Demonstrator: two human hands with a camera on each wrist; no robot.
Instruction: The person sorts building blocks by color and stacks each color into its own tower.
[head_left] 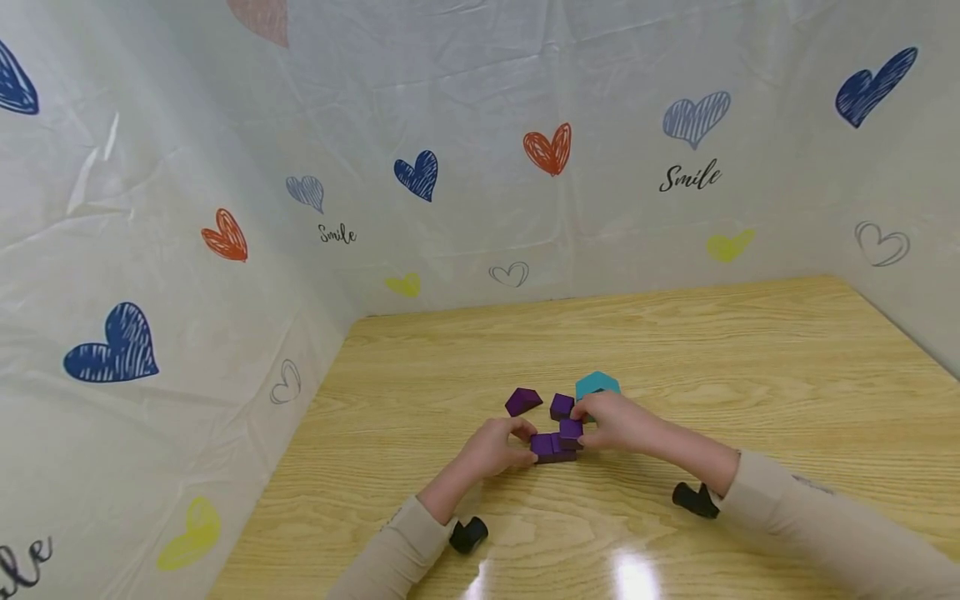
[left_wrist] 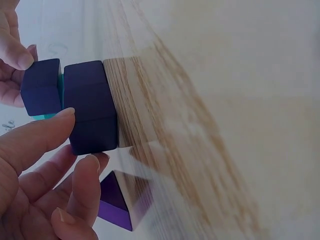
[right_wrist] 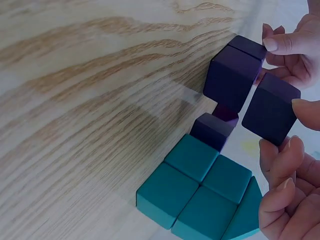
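My right hand (head_left: 618, 421) pinches a purple cube (right_wrist: 271, 109) between thumb and fingers. That cube is held just above two purple cubes (left_wrist: 91, 107) standing side by side on the table, with a narrow gap between. Around the left end of this pair, my left hand (head_left: 495, 450) has its thumb and fingers, gripping it at the side. Behind the pair sits another purple cube (head_left: 562, 407). A purple block with slanted sides (head_left: 522, 401) lies to its left. Beyond the right hand, partly hidden by it in the head view, are teal blocks (right_wrist: 195, 175) set together.
The wooden table (head_left: 420, 367) reaches back to a white sheet (head_left: 465, 108) printed with hearts and words, which also hangs along the left and right sides. Black wrist-worn pieces (head_left: 468, 535) project below both sleeves.
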